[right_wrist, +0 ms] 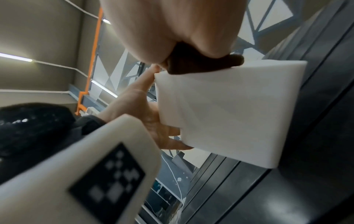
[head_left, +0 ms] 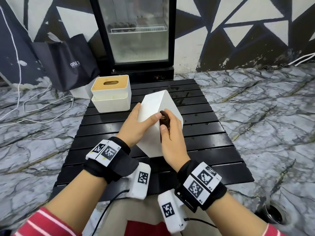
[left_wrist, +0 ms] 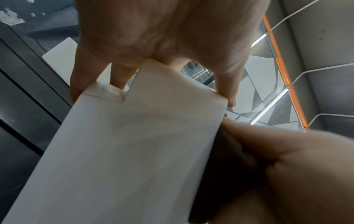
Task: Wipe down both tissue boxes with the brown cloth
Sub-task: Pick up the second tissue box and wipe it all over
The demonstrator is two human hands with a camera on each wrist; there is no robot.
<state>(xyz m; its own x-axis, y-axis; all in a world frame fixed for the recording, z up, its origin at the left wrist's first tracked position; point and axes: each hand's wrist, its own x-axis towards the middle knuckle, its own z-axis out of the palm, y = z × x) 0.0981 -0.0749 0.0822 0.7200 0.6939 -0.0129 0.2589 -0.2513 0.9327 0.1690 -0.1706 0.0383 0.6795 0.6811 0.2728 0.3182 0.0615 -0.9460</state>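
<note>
A plain white tissue box (head_left: 153,106) stands tilted on one corner above the black slatted table (head_left: 213,145). My left hand (head_left: 136,123) grips its left side, thumb across the near face and fingers behind. My right hand (head_left: 170,132) holds a bunched brown cloth (head_left: 164,119) and presses it against the box's right face. In the left wrist view the left hand's fingers (left_wrist: 118,72) wrap the white box (left_wrist: 124,151), with the cloth (left_wrist: 229,151) at its right edge. The right wrist view shows the cloth (right_wrist: 201,64) on the box's (right_wrist: 229,112) top edge. A second white tissue box (head_left: 111,94) with a wooden lid sits at the table's far left.
A glass-door mini fridge (head_left: 136,34) stands behind the table. A dark tote bag (head_left: 68,62) and white cables (head_left: 34,106) lie on the marble floor (head_left: 264,108) to the left. A dark round object (head_left: 274,213) sits on the floor at lower right.
</note>
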